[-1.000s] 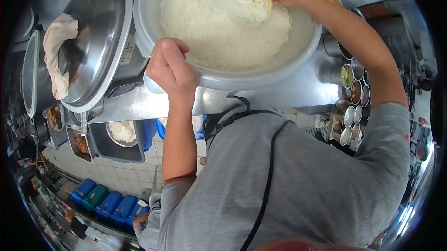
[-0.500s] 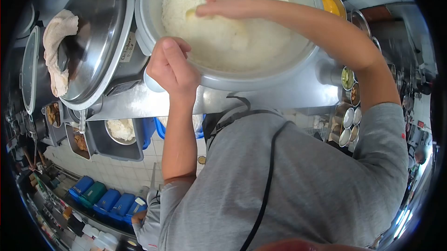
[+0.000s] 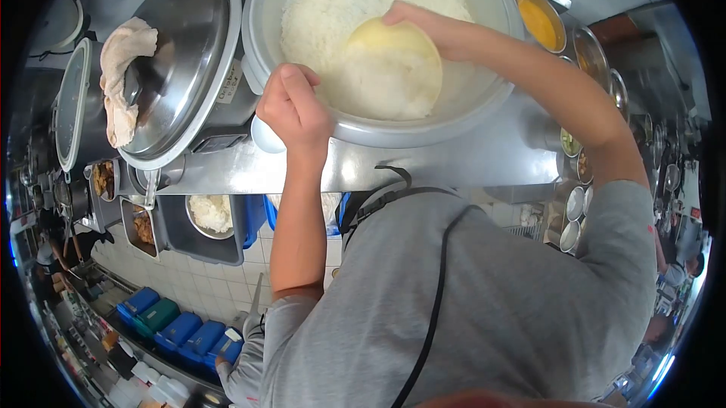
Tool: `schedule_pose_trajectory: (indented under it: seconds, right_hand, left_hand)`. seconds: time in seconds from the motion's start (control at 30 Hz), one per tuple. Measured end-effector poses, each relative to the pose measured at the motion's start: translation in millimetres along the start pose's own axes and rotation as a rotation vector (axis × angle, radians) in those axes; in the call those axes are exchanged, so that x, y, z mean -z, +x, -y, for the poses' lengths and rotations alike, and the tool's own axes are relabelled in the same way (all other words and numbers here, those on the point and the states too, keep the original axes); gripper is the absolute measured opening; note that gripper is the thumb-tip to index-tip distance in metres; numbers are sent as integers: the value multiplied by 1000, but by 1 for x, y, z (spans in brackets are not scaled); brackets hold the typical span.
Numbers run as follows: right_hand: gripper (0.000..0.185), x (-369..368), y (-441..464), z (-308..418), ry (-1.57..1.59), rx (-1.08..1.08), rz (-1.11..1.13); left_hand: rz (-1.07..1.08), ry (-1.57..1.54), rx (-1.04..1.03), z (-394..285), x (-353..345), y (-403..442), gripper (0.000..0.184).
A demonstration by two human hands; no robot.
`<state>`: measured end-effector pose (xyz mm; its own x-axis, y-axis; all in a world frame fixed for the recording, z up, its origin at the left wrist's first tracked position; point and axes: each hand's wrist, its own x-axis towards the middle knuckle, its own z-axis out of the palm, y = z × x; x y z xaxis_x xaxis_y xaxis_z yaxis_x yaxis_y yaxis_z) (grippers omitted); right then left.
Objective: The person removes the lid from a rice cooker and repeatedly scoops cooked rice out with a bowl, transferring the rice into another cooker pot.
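Note:
A large round pot [image 3: 408, 133] holds a heap of white cooked rice [image 3: 321, 11]. My left hand [image 3: 297, 109] is closed at the pot's near left rim, thumb on top; its fingertips are partly hidden. Inside the pot, my right hand [image 3: 435, 30] grips the edge of a pale yellow bowl [image 3: 372, 33]. Rice lies within the bowl, and its round mouth faces me. The bowl sits low over the near side of the rice; whether its underside touches the rice is hidden.
A metal lid [image 3: 193, 52] with a folded cloth [image 3: 121, 79] covers another pot at left. Rice fills a smaller bowl [image 3: 212, 215] in a grey bin below. An orange-yellow food container [image 3: 541, 22] stands at right. Blue lidded bins [image 3: 181, 328] line the floor.
My right hand has moved right and turned, bringing the yellow bowl's rice-filled mouth into view. The left hand stays at the rim. The whole view has shifted slightly.

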<state>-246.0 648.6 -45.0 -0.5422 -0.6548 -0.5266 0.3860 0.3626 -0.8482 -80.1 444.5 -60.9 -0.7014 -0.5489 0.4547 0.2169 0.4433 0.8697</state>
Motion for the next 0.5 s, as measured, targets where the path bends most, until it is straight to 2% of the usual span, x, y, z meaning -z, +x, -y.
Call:
schedule_pose_trajectory:
  seconds: [0.03, 0.07, 0.13, 0.17, 0.23, 0.27, 0.33, 0.37, 0.43, 0.5]
  right_hand:
    - [52, 6, -9, 1, 173, -6, -37]
    - [52, 12, -18, 1, 174, 1, -36]
    - [55, 13, -45, 8, 425, 139, -268]
    - [55, 18, -56, 7, 429, 148, -263]
    - [59, 25, -76, 6, 821, 247, -229]
    - [59, 25, -85, 6, 821, 256, -221]
    - [62, 21, -106, 5, 1025, 393, -343]
    - [62, 23, -112, 3, 1028, 402, -335]
    - [64, 25, -120, -3, 1238, 377, -478]
    - [64, 27, -130, -2, 1241, 408, -501]
  left_hand:
    - [-1, 3, -5, -1, -1, -1, 50]
    - [0, 13, -8, -1, -1, 0, 50]
    - [3, 30, -20, -3, -1, -1, 50]
    - [5, 36, -11, -4, -1, -1, 50]
    - [2, 47, -13, -6, 0, -2, 51]
    - [4, 61, -5, -6, 0, -3, 51]
    - [3, 77, -7, -7, -2, -3, 51]
    - [-2, 76, -38, -8, -3, -3, 49]
    - [-7, 86, -74, -7, 0, -6, 48]
    - [108, 69, -62, 0, 6, -15, 38]
